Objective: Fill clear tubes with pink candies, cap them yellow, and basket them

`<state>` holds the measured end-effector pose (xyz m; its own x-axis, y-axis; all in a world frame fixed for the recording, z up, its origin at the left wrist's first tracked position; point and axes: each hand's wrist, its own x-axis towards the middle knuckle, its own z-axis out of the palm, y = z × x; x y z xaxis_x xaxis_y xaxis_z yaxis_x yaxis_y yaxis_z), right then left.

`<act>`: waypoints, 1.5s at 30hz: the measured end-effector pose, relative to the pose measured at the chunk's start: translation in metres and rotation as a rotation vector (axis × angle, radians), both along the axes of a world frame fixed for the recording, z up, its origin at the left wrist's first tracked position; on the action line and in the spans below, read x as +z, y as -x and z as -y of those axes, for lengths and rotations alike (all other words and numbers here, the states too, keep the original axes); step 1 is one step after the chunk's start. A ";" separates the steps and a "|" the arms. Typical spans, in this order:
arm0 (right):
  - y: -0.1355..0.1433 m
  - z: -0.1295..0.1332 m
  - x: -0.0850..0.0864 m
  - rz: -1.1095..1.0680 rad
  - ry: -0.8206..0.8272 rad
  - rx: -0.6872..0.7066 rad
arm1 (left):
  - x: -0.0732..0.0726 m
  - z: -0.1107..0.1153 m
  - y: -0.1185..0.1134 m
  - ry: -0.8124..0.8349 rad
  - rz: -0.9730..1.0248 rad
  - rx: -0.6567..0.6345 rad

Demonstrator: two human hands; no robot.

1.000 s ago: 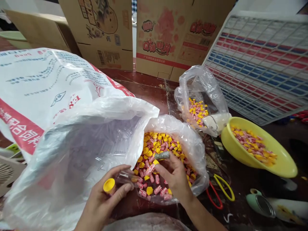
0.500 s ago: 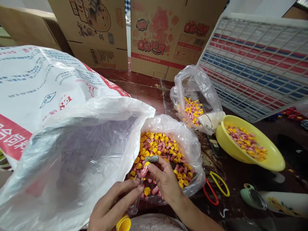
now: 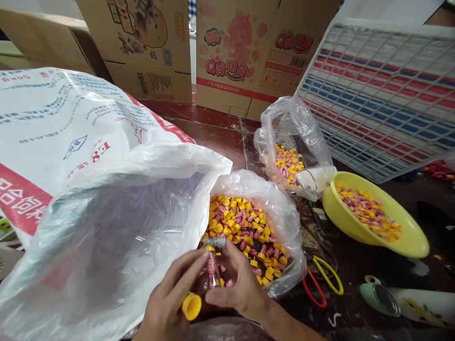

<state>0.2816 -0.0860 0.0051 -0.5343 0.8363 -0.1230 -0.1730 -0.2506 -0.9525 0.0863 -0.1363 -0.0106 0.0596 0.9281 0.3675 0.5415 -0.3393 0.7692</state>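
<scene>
My left hand (image 3: 172, 289) is closed around a small clear tube (image 3: 213, 277), which stands roughly upright with a red-and-white wrapped piece inside and a yellow cap at its top. A larger yellow cap (image 3: 191, 306) sticks out below the left fingers. On the tube's other side is my right hand (image 3: 243, 282), its thumb near the tube's lower part. A grey speckled band (image 3: 215, 243) is on its fingertip at the cap. Both hands are over an open plastic bag (image 3: 286, 222) of yellow caps and red wrapped pieces.
A large white sack (image 3: 106, 208) holding clear tubes lies open at left. Behind stand cardboard boxes (image 3: 231, 52). To the right are another plastic bag (image 3: 295, 123), a yellow bowl (image 3: 412, 237), scissors (image 3: 329, 274), a flask (image 3: 419, 303) and a white rack (image 3: 377, 94).
The wrapped piece, held above the tube by my right hand before, is now inside it. My right hand has come down and left beside the tube, its thumb lower.
</scene>
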 end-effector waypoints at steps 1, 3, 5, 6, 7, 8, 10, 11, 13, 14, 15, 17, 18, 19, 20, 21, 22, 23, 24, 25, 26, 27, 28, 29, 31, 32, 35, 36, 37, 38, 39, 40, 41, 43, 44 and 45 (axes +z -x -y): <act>0.000 0.001 -0.001 0.042 -0.060 -0.040 | 0.003 -0.001 0.000 0.137 0.096 0.031; 0.002 0.005 0.000 0.218 -0.235 -0.123 | 0.012 -0.001 -0.004 0.482 0.376 0.024; 0.005 0.007 0.005 0.417 -0.470 -0.117 | 0.022 -0.003 -0.012 0.758 0.629 -0.088; 0.006 0.006 0.007 0.479 -0.593 -0.071 | 0.026 -0.004 -0.015 0.829 0.716 -0.138; 0.004 0.005 0.010 0.516 -0.699 -0.005 | 0.029 -0.007 -0.017 0.852 0.771 -0.164; 0.001 0.002 0.012 0.540 -0.775 0.056 | 0.032 -0.010 -0.017 0.838 0.778 -0.163; -0.014 -0.008 0.014 0.598 -0.822 0.080 | 0.034 -0.020 -0.005 0.720 0.611 -0.067; -0.025 -0.014 0.013 0.649 -0.808 0.029 | 0.033 -0.027 0.005 0.630 0.437 0.013; -0.053 -0.027 0.009 0.794 -0.776 -0.155 | 0.029 -0.045 0.029 0.449 -0.059 0.180; -0.068 -0.032 0.006 0.888 -0.779 -0.244 | 0.024 -0.056 0.040 0.417 -0.313 0.233; -0.080 -0.036 0.003 0.985 -0.786 -0.300 | 0.019 -0.066 0.049 0.420 -0.534 0.248; -0.096 -0.040 -0.004 1.158 -0.811 -0.299 | 0.007 -0.085 0.057 0.445 -0.767 0.177; -0.098 -0.041 -0.008 1.220 -0.822 -0.259 | 0.001 -0.092 0.057 0.458 -0.825 0.120; -0.098 -0.041 -0.013 1.266 -0.829 -0.221 | -0.004 -0.097 0.054 0.460 -0.860 0.063; -0.094 -0.041 -0.017 1.302 -0.832 -0.196 | -0.008 -0.100 0.051 0.453 -0.893 0.024; -0.090 -0.041 -0.022 1.329 -0.834 -0.188 | -0.011 -0.102 0.048 0.448 -0.920 0.005; -0.084 -0.041 -0.027 1.345 -0.833 -0.198 | -0.012 -0.102 0.045 0.444 -0.927 0.003; -0.079 -0.041 -0.031 1.350 -0.832 -0.216 | -0.013 -0.102 0.044 0.441 -0.910 0.013; -0.075 -0.041 -0.035 1.347 -0.833 -0.232 | -0.013 -0.101 0.045 0.442 -0.870 0.030; -0.072 -0.042 -0.037 1.328 -0.836 -0.244 | -0.012 -0.100 0.048 0.449 -0.822 0.045; -0.071 -0.042 -0.038 1.287 -0.837 -0.256 | -0.010 -0.096 0.053 0.463 -0.775 0.059; -0.070 -0.042 -0.037 1.219 -0.827 -0.276 | -0.007 -0.092 0.058 0.482 -0.732 0.072; -0.069 -0.042 -0.036 1.124 -0.800 -0.310 | -0.003 -0.086 0.064 0.506 -0.697 0.087; -0.068 -0.042 -0.032 1.003 -0.753 -0.358 | 0.002 -0.078 0.069 0.533 -0.662 0.106; -0.063 -0.038 -0.022 0.714 -0.622 -0.461 | 0.016 -0.060 0.071 0.599 -0.515 0.113; -0.058 -0.036 -0.014 0.581 -0.565 -0.493 | 0.024 -0.051 0.068 0.636 -0.393 0.086; -0.035 -0.027 0.010 0.318 -0.526 -0.493 | 0.048 -0.029 0.046 0.765 0.065 -0.073; -0.026 -0.025 0.018 0.282 -0.553 -0.470 | 0.054 -0.024 0.036 0.810 0.199 -0.116; -0.018 -0.023 0.024 0.267 -0.593 -0.440 | 0.058 -0.020 0.027 0.852 0.303 -0.146; -0.011 -0.022 0.030 0.267 -0.640 -0.402 | 0.061 -0.018 0.019 0.889 0.401 -0.164; -0.006 -0.021 0.035 0.276 -0.688 -0.360 | 0.062 -0.016 0.013 0.914 0.494 -0.170; -0.003 -0.020 0.038 0.289 -0.733 -0.311 | 0.062 -0.015 0.008 0.925 0.576 -0.172; -0.001 -0.020 0.041 0.307 -0.769 -0.253 | 0.061 -0.015 0.005 0.929 0.646 -0.171; -0.001 -0.018 0.045 0.338 -0.823 -0.134 | 0.057 -0.014 0.002 0.928 0.766 -0.157; -0.001 -0.017 0.045 0.356 -0.853 -0.083 | 0.055 -0.014 0.001 0.931 0.828 -0.149; -0.002 -0.016 0.045 0.380 -0.889 -0.046 | 0.053 -0.014 0.000 0.943 0.895 -0.143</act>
